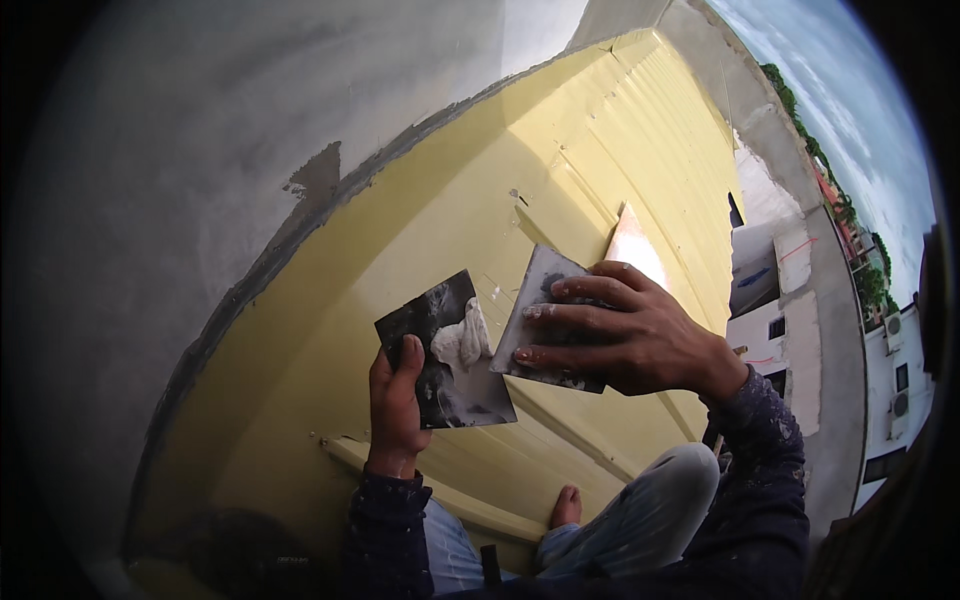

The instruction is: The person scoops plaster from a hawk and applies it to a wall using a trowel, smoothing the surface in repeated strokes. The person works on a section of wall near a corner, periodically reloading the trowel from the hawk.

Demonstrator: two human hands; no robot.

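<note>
My left hand (398, 395) grips a dark, flat rectangular plate (432, 312) by its near left edge, thumb on top. A lump of white putty (463, 338) lies on that plate toward its right side, with smears around it. In my right hand (625, 335) is a second thin, dark plate (545, 275), like a putty blade. Its fingers lie spread over the upper face; the thumb is hidden below. The left edge of this blade is right beside the putty; whether they touch I cannot tell. White specks mark my fingers and dark sleeves.
A ribbed yellow metal roof (340, 290) slopes under me, meeting a grey plastered wall (190, 180) along a dark sealed seam (225, 315). My bare foot (566, 506) rests on the roof. A pale pointed board (635, 245) lies beyond my right hand. A concrete parapet (835, 370) runs along the right.
</note>
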